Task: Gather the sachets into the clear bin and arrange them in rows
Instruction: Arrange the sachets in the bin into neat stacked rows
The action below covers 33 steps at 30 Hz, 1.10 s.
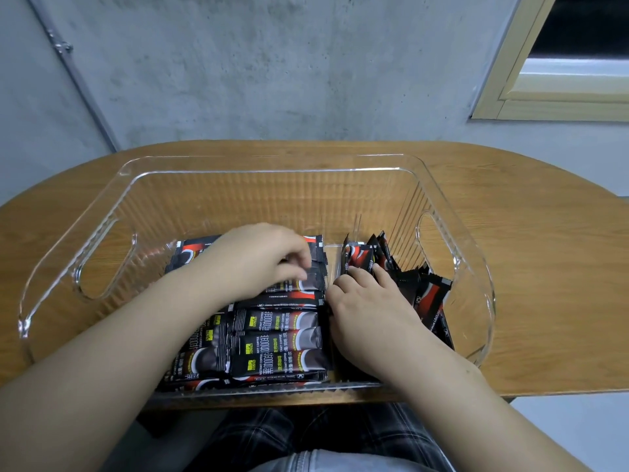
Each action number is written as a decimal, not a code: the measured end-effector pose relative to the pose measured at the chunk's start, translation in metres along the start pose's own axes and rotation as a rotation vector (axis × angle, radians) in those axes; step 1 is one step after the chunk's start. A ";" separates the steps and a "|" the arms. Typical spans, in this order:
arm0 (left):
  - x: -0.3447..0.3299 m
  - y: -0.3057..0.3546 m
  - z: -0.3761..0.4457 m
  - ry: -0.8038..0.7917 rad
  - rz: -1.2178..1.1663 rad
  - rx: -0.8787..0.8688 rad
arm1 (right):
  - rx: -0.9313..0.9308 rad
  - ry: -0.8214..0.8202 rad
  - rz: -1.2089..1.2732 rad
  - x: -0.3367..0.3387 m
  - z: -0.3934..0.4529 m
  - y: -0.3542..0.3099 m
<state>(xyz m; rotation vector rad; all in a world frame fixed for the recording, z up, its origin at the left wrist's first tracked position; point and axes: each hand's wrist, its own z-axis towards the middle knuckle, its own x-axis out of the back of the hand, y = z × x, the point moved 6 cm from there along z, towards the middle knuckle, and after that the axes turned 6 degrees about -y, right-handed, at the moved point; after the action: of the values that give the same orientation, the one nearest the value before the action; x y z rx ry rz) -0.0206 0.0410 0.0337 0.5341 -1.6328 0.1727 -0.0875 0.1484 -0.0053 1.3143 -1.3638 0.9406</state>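
A black-and-red foil coffee sachet is pinched upright by the right hand, flat rows of black sachets are pressed by the curled-fingered left hand, all inside the clear plastic handled bin on the oval wooden table.

Single head-worn wide-angle view, looking forward and steeply down from close above the clear bin on the wooden table. Both forearms enter from the bottom edge; the wearer's lap lies beneath. The grey wall fills the upper frame, straight lines bowing toward the edges
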 end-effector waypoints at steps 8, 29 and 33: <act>-0.001 0.037 0.065 0.076 0.349 -0.238 | 0.012 0.042 -0.016 -0.001 0.000 -0.001; 0.012 -0.006 -0.036 -0.109 0.068 0.072 | -0.021 0.079 0.000 -0.001 0.003 0.000; -0.011 -0.009 -0.045 -0.247 0.086 0.150 | 0.010 0.097 -0.036 -0.003 0.002 0.003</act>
<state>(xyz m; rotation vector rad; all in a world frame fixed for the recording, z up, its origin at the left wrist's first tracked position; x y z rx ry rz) 0.0241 0.0546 0.0280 0.6183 -1.8954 0.3043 -0.0905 0.1478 -0.0083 1.2810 -1.2588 0.9750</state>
